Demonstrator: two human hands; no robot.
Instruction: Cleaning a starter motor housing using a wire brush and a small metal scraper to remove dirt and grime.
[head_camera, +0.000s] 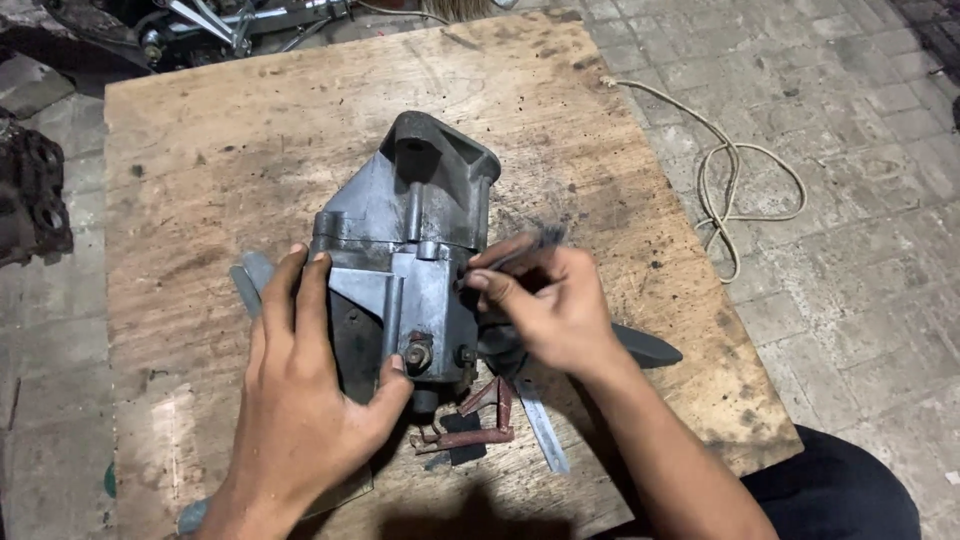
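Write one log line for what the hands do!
left hand: steadies grey metal housing | right hand: holds dark tool against it

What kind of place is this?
Probably a repair workshop: a grey metal engine part sits on a stained wooden board, with greasy machine parts on the paved floor.

— What is the big thing in the middle?

— A grey metal casting (410, 250), dull and oily, lying flat on the wooden surface (200, 160), its hollow rounded end pointing away.

— And the near end?

— It is squarer, with ribs down its face, a rusty bolt (417, 354) low down and a smaller one just beside it.

— Anything else held?

— A thin dark tool (520, 250), blurred, its tip touching the casting's right side.
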